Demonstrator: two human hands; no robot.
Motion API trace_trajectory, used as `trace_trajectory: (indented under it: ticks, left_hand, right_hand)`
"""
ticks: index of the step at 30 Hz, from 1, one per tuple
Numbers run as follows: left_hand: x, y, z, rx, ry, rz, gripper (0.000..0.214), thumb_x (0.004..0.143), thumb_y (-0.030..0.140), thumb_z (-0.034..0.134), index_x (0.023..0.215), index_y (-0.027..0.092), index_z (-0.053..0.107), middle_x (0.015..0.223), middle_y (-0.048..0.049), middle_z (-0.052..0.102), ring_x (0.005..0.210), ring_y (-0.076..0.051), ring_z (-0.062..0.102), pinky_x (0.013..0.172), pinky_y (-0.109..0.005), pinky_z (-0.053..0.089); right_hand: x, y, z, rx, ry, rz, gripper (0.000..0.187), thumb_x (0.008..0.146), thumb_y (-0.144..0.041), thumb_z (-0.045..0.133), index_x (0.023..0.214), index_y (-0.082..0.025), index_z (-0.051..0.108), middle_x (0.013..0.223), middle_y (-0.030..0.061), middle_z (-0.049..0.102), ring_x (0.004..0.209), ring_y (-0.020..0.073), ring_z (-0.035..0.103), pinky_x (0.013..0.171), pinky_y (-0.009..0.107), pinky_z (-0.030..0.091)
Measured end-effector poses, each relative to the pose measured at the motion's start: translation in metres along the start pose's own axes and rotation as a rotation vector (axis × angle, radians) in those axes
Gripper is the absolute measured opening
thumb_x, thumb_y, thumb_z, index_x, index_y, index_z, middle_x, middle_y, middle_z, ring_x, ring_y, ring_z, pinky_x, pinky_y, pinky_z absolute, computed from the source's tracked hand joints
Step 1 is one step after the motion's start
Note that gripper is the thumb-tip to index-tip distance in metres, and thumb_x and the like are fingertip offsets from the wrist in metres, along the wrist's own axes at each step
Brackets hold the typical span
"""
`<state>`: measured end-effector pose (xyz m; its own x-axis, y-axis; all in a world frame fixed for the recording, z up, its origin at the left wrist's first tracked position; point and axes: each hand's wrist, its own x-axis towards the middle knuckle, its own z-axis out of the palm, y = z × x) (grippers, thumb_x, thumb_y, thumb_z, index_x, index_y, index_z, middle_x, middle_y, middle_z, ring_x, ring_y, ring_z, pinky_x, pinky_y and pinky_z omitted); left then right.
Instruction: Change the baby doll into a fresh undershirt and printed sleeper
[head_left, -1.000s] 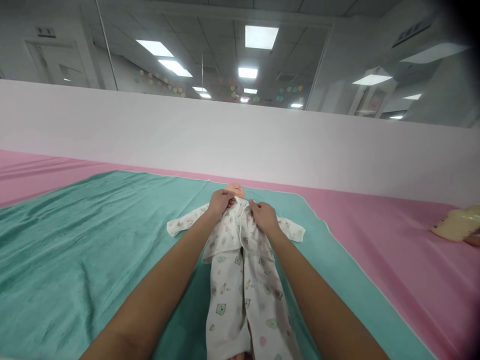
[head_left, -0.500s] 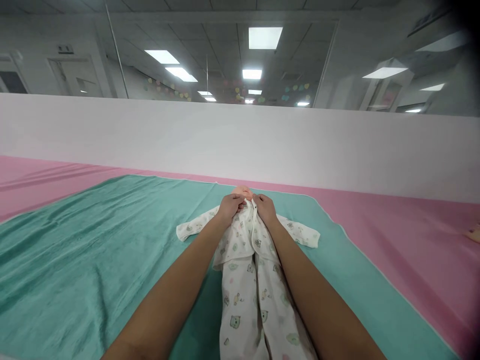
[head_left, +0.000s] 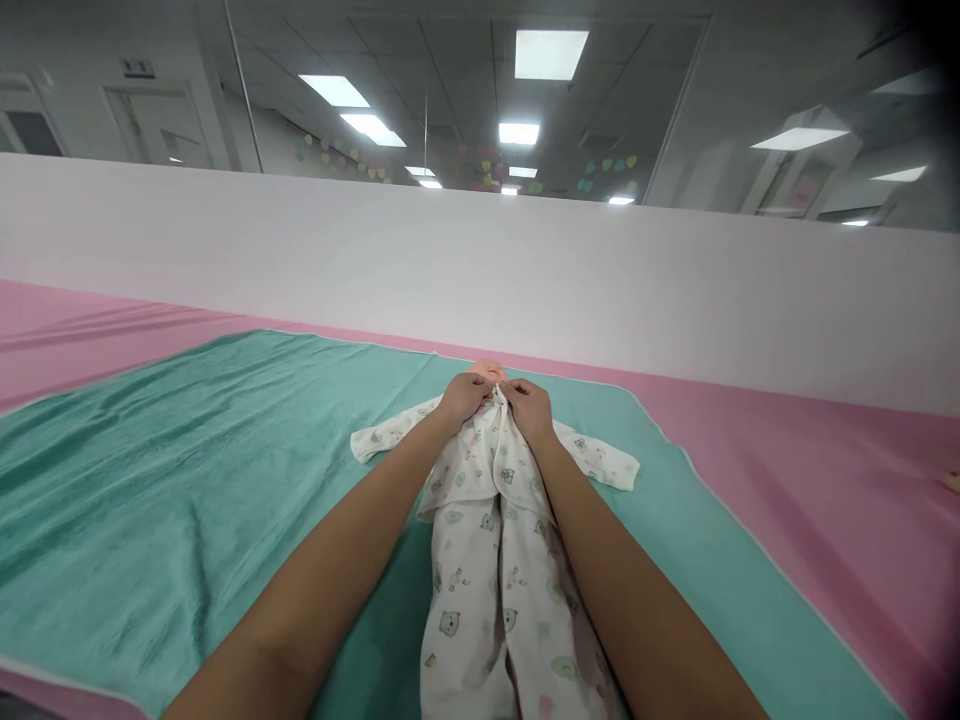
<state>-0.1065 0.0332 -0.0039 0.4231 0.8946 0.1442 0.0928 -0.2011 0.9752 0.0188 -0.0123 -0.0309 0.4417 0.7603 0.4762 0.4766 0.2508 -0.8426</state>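
- head view: my left hand [head_left: 463, 397] is curled shut. its fingertips pinch one front edge of the romper [head_left: 487, 560] right at the collar.
- my right hand [head_left: 527, 408] is closed the same way on the opposite front edge. the two sets of knuckles are just beside each other, with only a narrow ridge of cloth between them.
- both pinches sit on the garment's midline, directly below the doll [head_left: 487, 371]. only its head shows, peeking out just past my fingertips.
- key relation: the romper's long axis runs straight away from me, legs toward me and collar at the far end. my forearms lie along that axis, one on each side and over the trouser legs, so the gripped spot is at full reach ahead.
- neither hand is clearly nearer the collar. they are about level, the left a shade further out.
- below my hands the two front edges come together down the chest. i cannot tell whether any fastener is closed.
- the romper's sleeves are spread flat to either side, well apart from my hands, and rest on the teal towel [head_left: 187, 480].
- the towel lies over a pink sheet [head_left: 787, 470], which shows along the far side and to my right.
- a white partition [head_left: 450, 260] stands along the far edge of the sheet.
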Motion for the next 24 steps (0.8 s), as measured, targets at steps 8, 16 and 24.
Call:
trace_trajectory:
  ticks: [8,16,24]
  left_hand:
    - [0.0018,-0.0028,0.0015,0.098,0.033,0.051,0.02,0.067,0.013,0.052,0.048,0.017,0.045,0.044,0.0043,0.04,0.044,-0.008,0.034,0.048,-0.023,0.027]
    - [0.003,-0.0038,0.0003,0.177,0.029,0.127,0.013,0.067,0.016,0.055,0.054,0.015,0.055,0.057,0.0,0.054,0.056,-0.011,0.044,0.054,-0.024,0.032]
    - [-0.0001,-0.0015,-0.0046,0.119,-0.004,0.048,0.014,0.067,0.021,0.058,0.055,0.015,0.056,0.048,0.0024,0.048,0.044,-0.008,0.037,0.048,-0.023,0.029]
  right_hand:
    - [0.0002,0.0051,0.0003,-0.06,-0.042,-0.029,0.028,0.072,-0.041,0.05,0.064,-0.017,0.062,0.072,0.0009,0.064,0.07,0.0159,0.053,0.068,0.026,0.04]
    - [-0.0006,0.0048,-0.0013,0.034,-0.072,-0.007,0.026,0.069,-0.041,0.054,0.067,-0.017,0.066,0.075,0.0012,0.066,0.075,0.0174,0.057,0.071,0.027,0.04]
    - [0.0002,0.0075,-0.0009,0.074,-0.104,0.009,0.021,0.067,-0.035,0.057,0.074,-0.017,0.067,0.081,0.0016,0.067,0.079,0.0175,0.059,0.075,0.027,0.042]
